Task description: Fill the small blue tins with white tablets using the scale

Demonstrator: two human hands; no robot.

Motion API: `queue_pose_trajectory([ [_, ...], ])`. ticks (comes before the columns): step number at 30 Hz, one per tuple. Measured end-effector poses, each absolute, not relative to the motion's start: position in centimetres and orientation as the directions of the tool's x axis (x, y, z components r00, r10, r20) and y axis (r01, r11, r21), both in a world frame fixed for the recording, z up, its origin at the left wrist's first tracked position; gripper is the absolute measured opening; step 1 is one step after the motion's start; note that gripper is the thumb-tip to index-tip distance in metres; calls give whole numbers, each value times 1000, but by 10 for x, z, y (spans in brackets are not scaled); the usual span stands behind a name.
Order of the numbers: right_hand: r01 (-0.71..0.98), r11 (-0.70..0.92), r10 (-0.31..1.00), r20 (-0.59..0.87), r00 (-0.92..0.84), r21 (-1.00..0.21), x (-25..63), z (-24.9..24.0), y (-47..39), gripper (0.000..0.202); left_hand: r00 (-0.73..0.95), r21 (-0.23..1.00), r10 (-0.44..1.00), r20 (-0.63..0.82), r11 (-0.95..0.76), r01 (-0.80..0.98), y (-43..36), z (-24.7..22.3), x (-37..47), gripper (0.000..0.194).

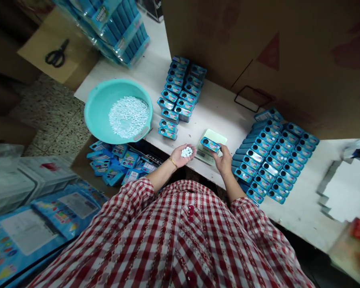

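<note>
My left hand (181, 157) is turned palm up and cupped around a small heap of white candies (186, 151). In my right hand (223, 161), between thumb and fingers, is a blue candy tin (210, 144) with a dark round opening in its top. The tin is over a pale kitchen scale (216, 135); whether it rests on the plate I cannot tell. Left of my hands, a turquoise basin (96, 116) holds a large pile of the same white candies (129, 117).
Rows of blue tins stand behind the scale (180, 90) and to its right (265, 158). A box of blue packs (114, 160) sits below the basin. A big carton (243, 60) borders the table's back. Scissors (57, 56) lie on cardboard, beside stacked wrapped packs (120, 32).
</note>
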State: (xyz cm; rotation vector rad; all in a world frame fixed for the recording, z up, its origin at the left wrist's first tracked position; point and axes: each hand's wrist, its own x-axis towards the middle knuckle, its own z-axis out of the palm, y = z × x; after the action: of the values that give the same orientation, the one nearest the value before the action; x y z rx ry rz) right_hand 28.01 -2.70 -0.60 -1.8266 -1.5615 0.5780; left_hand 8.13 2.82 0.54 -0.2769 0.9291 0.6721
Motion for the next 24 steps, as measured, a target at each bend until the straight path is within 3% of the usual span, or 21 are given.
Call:
queue_pose_trajectory([
  [2,821,59,989,143,28,-568,270,19,-24,36,406,64,431,-806,746,-663,38,1,90,28],
  [5,918,229,973,116,-201,-324,257,52,-19,42,406,61,449,-796,727,-684,52,-5,103,27],
  [9,938,314,949,67,-308,-144,252,68,-12,42,421,42,459,-782,714,-699,63,-9,115,30],
  [15,931,336,942,73,-329,-140,254,68,-14,45,455,27,453,-767,731,-682,65,-16,119,27],
  [20,961,242,969,81,-233,-137,266,66,-14,42,438,26,448,-779,721,-692,63,-18,122,25],
  [24,925,103,986,163,-46,-366,282,55,-16,39,439,25,466,-768,708,-706,63,-10,117,24],
])
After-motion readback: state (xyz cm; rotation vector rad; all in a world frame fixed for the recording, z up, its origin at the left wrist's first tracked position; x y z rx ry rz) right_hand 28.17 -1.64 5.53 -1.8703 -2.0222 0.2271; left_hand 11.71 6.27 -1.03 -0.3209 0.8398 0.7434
